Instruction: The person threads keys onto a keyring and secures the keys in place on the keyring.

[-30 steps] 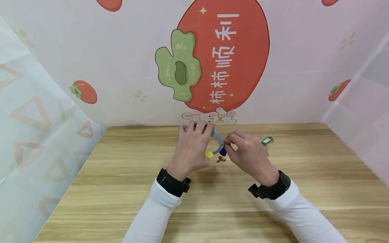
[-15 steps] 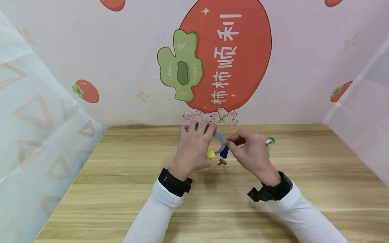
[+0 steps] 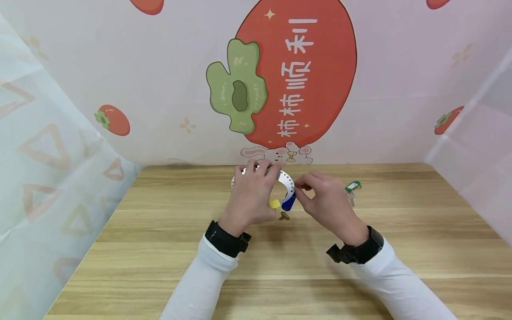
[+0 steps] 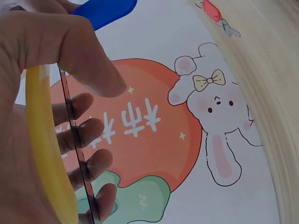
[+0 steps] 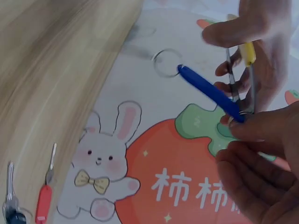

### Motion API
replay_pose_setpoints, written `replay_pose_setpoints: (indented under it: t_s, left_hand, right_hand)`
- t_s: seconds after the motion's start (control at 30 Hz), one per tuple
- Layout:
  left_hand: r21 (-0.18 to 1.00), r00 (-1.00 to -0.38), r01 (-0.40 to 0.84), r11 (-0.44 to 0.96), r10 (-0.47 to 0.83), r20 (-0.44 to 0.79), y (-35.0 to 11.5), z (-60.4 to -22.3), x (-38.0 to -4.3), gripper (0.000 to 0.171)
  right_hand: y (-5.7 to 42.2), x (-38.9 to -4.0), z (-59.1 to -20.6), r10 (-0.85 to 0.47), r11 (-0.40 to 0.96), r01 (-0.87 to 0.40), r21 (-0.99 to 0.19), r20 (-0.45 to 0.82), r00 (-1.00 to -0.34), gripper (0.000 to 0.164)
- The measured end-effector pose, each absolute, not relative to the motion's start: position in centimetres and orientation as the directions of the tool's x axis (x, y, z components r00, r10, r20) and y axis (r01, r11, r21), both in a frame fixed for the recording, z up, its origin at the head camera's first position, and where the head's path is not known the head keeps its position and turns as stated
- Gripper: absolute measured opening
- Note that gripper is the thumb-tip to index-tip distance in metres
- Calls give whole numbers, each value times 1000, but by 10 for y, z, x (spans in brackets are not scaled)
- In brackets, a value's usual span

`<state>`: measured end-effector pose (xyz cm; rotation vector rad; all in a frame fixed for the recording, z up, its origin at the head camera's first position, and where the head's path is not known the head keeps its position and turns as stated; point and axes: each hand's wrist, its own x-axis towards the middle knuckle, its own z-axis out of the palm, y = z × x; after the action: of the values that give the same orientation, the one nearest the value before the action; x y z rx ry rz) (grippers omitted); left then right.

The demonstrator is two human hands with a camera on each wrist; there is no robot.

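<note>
Gripping a flat, hole-dotted ring (image 3: pixel 286 181), left fingers (image 4: pixel 103 161) curl; right fingers (image 3: pixel 310 180) pinch a smooth blue tag (image 5: pixel 208 88)

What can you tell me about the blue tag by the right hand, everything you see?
The blue tag is slim, flat and rounded, and looks like smooth plastic. In the head view it hangs at a slant beside the pale hoop, a brass-coloured key just below. Its upper end meets the fingertips of the right hand, which seem to pinch it there. The right wrist view shows it nearly edge-on, a thin wire ring at its other end.
</note>
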<state>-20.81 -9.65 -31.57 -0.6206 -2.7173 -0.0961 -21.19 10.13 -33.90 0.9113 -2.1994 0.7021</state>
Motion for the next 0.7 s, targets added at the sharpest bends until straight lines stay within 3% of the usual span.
replay_pose_setpoints:
  t_s: [0.13,0.23,0.7]
  left_hand:
    - [26,-845,438,899,401,353,-99,-315,-208,101]
    - [20,-840,440,898,403,364,-99,-315,-208,97]
    - [-28,-821,449,893,425,382,-97,-316,-207,95]
  right_hand:
    - [100,-211,-338,-454,616,-781,-101,765,-457,19]
    - [101,-211,-338,-473,606,-793,-64,772,-424,21]
    - [103,-212,-339,-440,552,-811,-196,757,-483,18]
